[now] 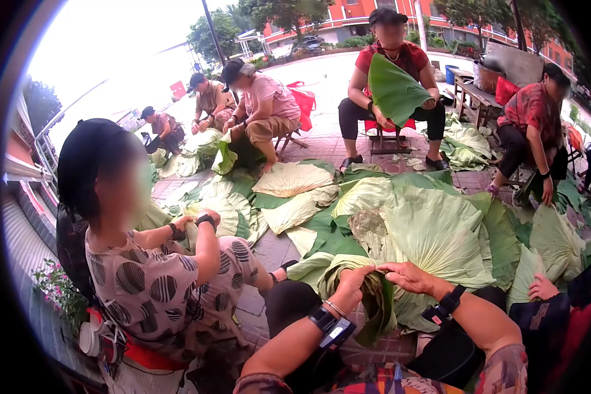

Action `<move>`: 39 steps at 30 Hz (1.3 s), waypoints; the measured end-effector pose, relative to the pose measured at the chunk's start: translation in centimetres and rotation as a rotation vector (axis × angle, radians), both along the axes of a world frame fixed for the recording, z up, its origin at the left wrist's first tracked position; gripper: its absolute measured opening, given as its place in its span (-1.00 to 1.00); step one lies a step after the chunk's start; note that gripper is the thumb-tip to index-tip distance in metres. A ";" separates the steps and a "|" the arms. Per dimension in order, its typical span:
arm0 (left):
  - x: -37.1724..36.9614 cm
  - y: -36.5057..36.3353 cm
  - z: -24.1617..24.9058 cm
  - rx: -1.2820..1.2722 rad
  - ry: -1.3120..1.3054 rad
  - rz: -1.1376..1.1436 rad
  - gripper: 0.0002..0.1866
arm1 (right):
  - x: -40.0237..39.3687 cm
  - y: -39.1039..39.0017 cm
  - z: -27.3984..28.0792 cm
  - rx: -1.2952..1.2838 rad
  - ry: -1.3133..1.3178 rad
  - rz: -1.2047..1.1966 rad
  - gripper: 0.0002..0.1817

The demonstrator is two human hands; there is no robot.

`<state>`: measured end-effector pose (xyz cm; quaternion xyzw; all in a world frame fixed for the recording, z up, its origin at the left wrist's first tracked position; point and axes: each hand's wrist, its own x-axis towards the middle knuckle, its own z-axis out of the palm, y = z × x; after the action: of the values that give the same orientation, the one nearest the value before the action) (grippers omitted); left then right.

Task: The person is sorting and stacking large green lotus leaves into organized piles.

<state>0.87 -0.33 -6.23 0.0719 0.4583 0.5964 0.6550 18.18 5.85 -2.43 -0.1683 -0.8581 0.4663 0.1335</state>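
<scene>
A folded bundle of lotus leaves [379,305], green outside with browner layers inside, hangs between my knees. My left hand [352,281] is closed on its upper edge, with the fingertips partly hidden by the leaf. From the other side my right hand [414,278] reaches in, palm down and fingers together, its fingertips pinching at the top rim beside the left fingers. Just beyond my hands lies a broad pale-green lotus leaf [433,230] on top of a wide spread of other leaves.
Close on my left sits a person in a spotted shirt [144,276]. Across the pile, a person in red holds up a green leaf [395,92]. Another person bends over leaves at the right. Several others sit at the back left. A wooden bench [474,98] stands behind.
</scene>
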 end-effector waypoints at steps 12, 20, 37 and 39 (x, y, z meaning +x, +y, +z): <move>0.0 0.0 0.3 -0.023 0.068 0.053 -0.86 | 1.0 6.9 -4.2 -0.066 0.264 -0.664 -0.73; -0.6 0.7 -0.7 -0.058 0.090 0.052 -0.81 | 3.5 6.9 2.9 0.560 0.441 -0.996 -0.74; 0.4 -0.9 2.2 0.056 0.007 0.046 -0.80 | 1.1 1.5 1.7 -0.105 -0.042 -0.151 -0.30; 0.5 -0.9 2.0 0.072 0.023 0.065 -0.81 | 0.8 0.1 1.4 -0.049 -0.039 -0.067 -0.24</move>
<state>1.37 -1.23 -4.20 0.0873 0.4461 0.6325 0.6271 19.02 5.95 -1.06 -0.2094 -0.8428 0.4790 0.1281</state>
